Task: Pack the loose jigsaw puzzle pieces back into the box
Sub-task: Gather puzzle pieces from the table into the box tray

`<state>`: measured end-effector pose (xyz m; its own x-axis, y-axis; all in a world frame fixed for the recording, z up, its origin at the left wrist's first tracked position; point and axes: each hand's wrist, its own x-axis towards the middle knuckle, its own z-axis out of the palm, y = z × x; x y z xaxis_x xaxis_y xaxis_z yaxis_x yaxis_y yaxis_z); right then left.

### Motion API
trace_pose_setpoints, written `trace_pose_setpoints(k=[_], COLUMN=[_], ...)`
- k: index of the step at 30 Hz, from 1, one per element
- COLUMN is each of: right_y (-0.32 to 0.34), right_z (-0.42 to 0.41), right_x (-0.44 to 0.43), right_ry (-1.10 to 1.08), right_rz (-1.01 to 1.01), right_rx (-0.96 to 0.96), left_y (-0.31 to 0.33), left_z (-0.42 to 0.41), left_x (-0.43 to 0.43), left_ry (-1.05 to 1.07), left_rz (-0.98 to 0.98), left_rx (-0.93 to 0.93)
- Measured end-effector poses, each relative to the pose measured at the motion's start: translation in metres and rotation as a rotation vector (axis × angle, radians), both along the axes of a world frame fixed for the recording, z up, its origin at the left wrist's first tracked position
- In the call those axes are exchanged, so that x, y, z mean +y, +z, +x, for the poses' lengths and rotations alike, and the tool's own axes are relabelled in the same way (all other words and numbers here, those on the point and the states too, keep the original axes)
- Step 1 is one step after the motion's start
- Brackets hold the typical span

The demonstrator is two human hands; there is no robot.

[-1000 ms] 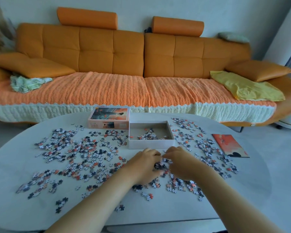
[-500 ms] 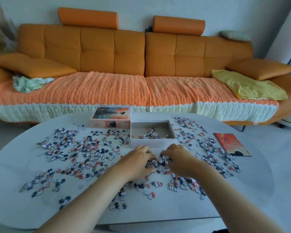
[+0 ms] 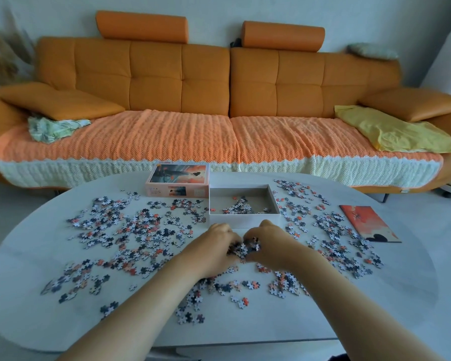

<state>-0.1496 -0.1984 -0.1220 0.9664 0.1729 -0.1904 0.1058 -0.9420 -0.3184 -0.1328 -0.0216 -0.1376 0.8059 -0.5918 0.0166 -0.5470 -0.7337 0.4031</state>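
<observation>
Cupping pieces (image 3: 244, 249) between them, left hand (image 3: 214, 247) and right hand (image 3: 270, 243) curl (box (image 3: 245, 221) wall just beyond).

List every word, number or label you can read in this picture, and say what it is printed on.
Pink rectangular cardboard box lid: small print along its top edge and front side, too blurred to read.
Orange printed picture sheet: no text can be made out.

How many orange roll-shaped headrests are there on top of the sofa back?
2. The left headrest sits above the left half of the sofa, the right headrest above its right half. None appears hidden.
</observation>
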Motion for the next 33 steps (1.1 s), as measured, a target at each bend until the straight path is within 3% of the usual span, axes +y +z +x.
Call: trace_pose_setpoints(k=[11,21,24,29,33], right_y=[0.008,0.033,0.020,0.000,0.004], right_z=[0.024,0.066,0.079,0.089,0.089], right_x=[0.009,0.006,0.010,0.009,0.004], right_ry=[-0.018,-0.171,-0.185,-0.171,-0.182], right_rz=[0.086,0.323,0.310,0.304,0.328], right_rx=[-0.002,-0.375,-0.447,-0.263,-0.374], left_y=[0.001,0.025,0.014,0.008,0.003], left_z=[0.019,0.064,0.075,0.081,0.079], left_x=[0.002,0.000,-0.004,-0.008,0.000], left_ry=[0.159,0.351,0.363,0.238,0.178], left_rz=[-0.169,-0.559,-0.484,-0.324,-0.119], left_rx=[0.107,-0.001,-0.082,-0.251,-0.347])
